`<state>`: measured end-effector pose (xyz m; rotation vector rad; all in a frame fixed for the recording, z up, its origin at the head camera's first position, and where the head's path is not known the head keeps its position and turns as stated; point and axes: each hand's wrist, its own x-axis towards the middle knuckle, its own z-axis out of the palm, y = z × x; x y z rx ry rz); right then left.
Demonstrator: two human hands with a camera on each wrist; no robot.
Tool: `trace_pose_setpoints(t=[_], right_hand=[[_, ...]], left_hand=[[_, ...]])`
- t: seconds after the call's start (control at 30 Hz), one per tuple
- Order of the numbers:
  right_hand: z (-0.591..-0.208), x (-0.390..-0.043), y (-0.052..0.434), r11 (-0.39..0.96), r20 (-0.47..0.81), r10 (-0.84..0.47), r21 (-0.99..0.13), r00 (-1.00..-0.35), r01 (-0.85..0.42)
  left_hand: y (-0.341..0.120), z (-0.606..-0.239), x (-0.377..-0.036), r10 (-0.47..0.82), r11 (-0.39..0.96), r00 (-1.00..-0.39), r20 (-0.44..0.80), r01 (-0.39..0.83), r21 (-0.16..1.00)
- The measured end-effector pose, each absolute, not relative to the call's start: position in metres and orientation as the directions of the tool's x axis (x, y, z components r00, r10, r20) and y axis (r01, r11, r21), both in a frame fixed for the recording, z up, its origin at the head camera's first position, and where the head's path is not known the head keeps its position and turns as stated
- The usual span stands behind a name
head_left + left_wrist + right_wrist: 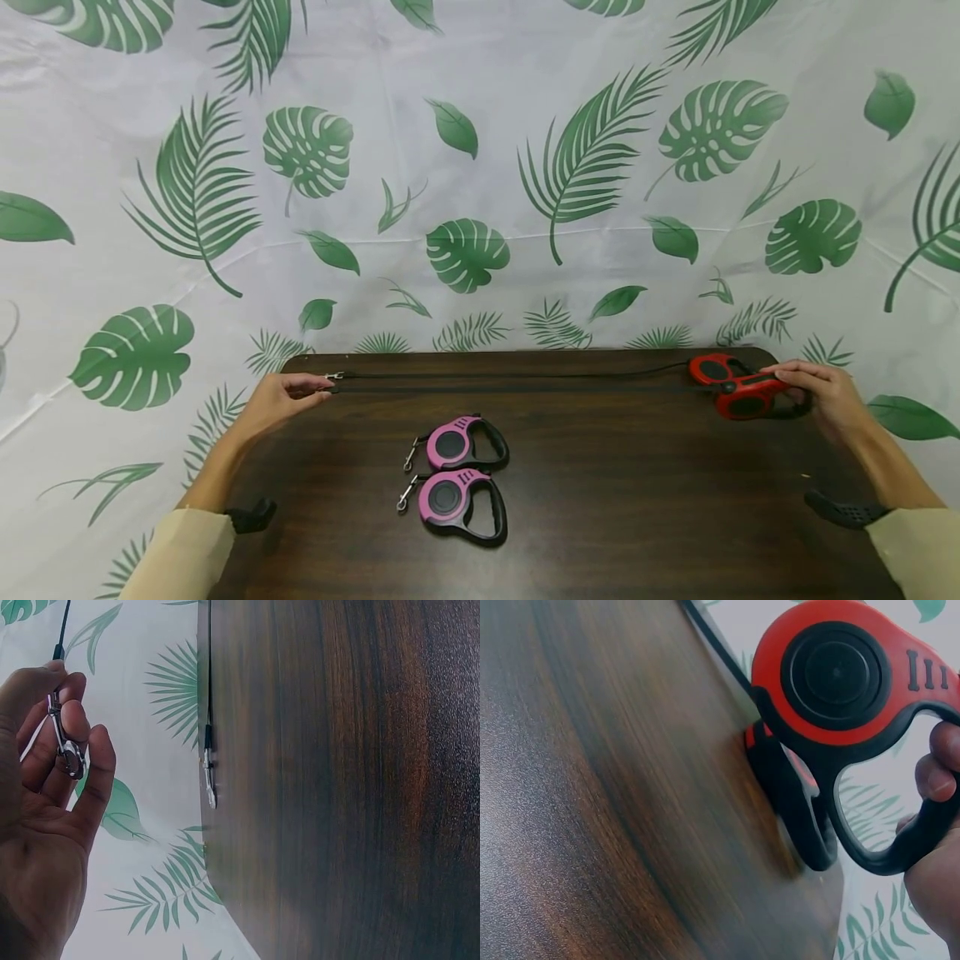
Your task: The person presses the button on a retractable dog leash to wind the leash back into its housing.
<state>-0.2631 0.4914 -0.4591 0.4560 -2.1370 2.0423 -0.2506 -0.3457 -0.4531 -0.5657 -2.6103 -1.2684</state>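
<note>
In the head view my right hand (825, 396) grips the black loop handle of a red retractable dog leash (752, 406), held up over the table's far right. Its black strap (525, 390) runs straight across to my left hand (277, 404). There the thumb and fingers pinch the strap end just above its metal clip (60, 735), which hangs against the fingers. A second red leash (707, 367) lies at the back right, partly hidden behind the held one. Its thin cord is drawn out along the back edge, and its clip (209, 776) rests on the table near my left hand.
Two pink-and-black retractable leashes, an upper one (448, 444) and a lower one (444, 498), lie left of centre with their metal clips pointing left. The dark wood table (637, 500) ends at a white leaf-print backdrop (480, 167).
</note>
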Motion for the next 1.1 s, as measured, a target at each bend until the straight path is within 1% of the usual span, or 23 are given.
trace_pose_setpoints(t=[0.23,0.33,0.57,1.1], right_hand=[[-0.458,-0.264,0.487,0.109,0.297,-0.067,-0.947,-0.953,-0.302],[-0.458,-0.264,0.484,0.100,0.296,-0.074,-0.948,-0.952,-0.302],[-0.456,-0.263,0.478,0.026,0.311,-0.125,-0.948,-0.942,-0.316],[-0.458,-0.262,0.460,0.010,0.304,-0.154,-0.951,-0.940,-0.309]], left_hand=[[-0.346,-0.451,-0.247,0.246,0.570,-0.912,0.330,0.411,0.711],[-0.345,-0.452,-0.247,0.250,0.564,-0.909,0.333,0.416,0.713],[-0.343,-0.452,-0.247,0.258,0.548,-0.902,0.346,0.432,0.717],[-0.339,-0.454,-0.245,0.218,0.564,-0.896,0.386,0.439,0.700]])
